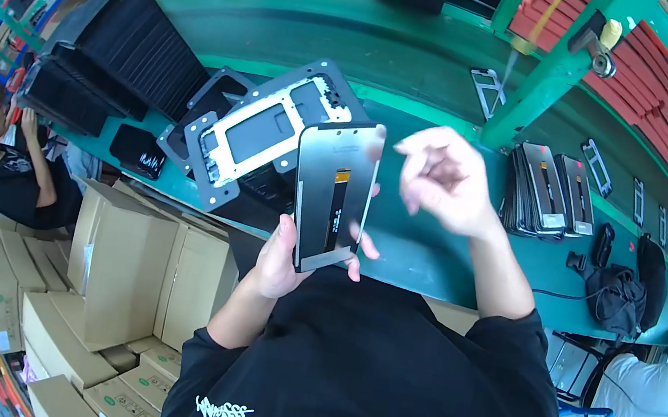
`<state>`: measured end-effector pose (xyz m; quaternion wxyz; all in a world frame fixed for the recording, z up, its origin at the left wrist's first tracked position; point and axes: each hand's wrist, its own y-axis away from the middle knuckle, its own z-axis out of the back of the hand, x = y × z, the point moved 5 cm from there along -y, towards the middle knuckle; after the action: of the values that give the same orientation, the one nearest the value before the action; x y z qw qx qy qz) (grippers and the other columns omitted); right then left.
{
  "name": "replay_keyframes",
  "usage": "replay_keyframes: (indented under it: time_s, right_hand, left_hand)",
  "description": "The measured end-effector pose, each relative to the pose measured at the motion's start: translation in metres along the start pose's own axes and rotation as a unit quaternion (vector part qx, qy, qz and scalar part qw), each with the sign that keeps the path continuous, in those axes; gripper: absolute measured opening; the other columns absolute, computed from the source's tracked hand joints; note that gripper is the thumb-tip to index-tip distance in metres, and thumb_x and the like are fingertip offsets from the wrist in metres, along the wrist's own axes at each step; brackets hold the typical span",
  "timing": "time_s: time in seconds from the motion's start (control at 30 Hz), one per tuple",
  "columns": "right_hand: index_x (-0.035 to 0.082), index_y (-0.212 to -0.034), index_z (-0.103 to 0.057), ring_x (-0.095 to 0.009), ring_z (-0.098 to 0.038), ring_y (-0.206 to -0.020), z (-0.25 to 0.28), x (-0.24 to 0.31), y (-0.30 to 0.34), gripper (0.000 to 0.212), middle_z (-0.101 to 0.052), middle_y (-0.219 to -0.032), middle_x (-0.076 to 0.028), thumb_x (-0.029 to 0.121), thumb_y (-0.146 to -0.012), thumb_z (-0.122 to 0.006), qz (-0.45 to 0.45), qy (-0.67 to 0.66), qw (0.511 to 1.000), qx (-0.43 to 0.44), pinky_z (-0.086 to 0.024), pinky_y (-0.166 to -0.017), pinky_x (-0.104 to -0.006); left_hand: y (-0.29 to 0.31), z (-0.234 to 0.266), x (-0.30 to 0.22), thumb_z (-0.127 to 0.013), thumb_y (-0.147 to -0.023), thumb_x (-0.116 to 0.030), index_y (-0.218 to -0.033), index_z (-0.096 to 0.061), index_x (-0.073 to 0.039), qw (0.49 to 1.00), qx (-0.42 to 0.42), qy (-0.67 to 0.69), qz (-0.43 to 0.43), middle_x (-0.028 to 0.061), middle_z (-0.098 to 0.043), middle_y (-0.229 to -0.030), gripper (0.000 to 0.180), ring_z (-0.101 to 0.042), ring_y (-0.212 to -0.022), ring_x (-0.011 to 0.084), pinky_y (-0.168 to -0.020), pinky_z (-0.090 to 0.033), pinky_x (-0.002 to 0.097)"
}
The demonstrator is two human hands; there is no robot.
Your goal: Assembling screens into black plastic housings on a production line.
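My left hand (278,265) grips a phone screen panel (334,164) by its lower part, fingers wrapped round its edges. The panel stands nearly upright with its grey metal back showing, a dark strip and a small orange flex cable in the middle. To the right of it, my right hand (449,179) is raised with fingers loosely bent and thumb apart; nothing shows between them. Behind the panel, a white-and-black phone frame (226,142) lies in a dark fixture plate (321,74), on top of other dark plates and trays.
Stacks of screen panels (536,189) lie at the bench's right, near a black bag (617,300). Tall stacks of black trays (128,37) stand at left. A green post (539,93) rises from the bench (430,269). Cardboard boxes (129,271) crowd lower left; a person (23,165) works beyond.
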<state>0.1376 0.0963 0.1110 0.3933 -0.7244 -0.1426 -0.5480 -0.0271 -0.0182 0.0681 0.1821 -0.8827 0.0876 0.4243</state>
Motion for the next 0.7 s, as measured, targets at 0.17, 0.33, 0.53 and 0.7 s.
replay_keyframes:
  time_s: [0.17,0.33,0.53,0.7]
  right_hand:
    - [0.006,-0.136,-0.062,-0.011,-0.066,-0.056,-0.057,0.012,-0.026,0.039,-0.071,-0.073,-0.007,0.009,-0.098,-0.067,-0.125,0.079,0.909,0.389,-0.045,-0.051,-0.026]
    - [0.005,-0.118,-0.074,-0.011,-0.063,-0.058,-0.043,0.038,-0.064,0.023,-0.072,-0.076,-0.006,0.013,-0.096,-0.07,0.046,0.141,0.935,0.321,-0.047,-0.051,-0.0267]
    - [0.008,-0.114,-0.073,-0.004,-0.053,-0.067,0.012,0.0,-0.093,0.031,-0.062,-0.078,0.004,0.033,-0.108,-0.055,0.003,0.163,0.984,-0.078,-0.04,-0.057,-0.0193]
    - [0.007,-0.141,-0.059,-0.013,-0.061,-0.103,0.007,-0.025,-0.094,0.048,-0.068,-0.123,-0.007,0.042,-0.108,-0.052,-0.055,0.171,0.983,-0.027,-0.051,-0.078,-0.0285]
  left_hand:
    - [-0.005,-0.003,-0.051,-0.029,-0.105,-0.064,-0.151,-0.037,0.009,0.987,-0.052,-0.141,-0.056,0.0298,-0.049,-0.148,0.087,-0.068,-0.101,0.0294,-0.08,-0.057,0.0371]
    - [0.01,-0.009,-0.125,-0.056,-0.092,-0.07,-0.154,-0.03,0.01,0.903,-0.105,-0.393,-0.135,0.027,-0.062,-0.12,0.105,-0.067,-0.107,0.0323,-0.086,-0.056,0.0402]
    - [-0.01,0.009,-0.163,-0.084,-0.077,-0.013,-0.146,-0.052,-0.003,0.659,-0.199,-0.711,-0.142,0.015,-0.066,-0.121,0.077,-0.062,-0.114,0.0269,-0.1,-0.049,0.0378]
    - [-0.038,0.021,-0.15,-0.079,-0.083,-0.013,-0.147,-0.05,-0.001,0.653,-0.176,-0.733,-0.075,0.0157,-0.066,-0.125,0.072,-0.062,-0.118,0.0253,-0.107,-0.045,0.0376]
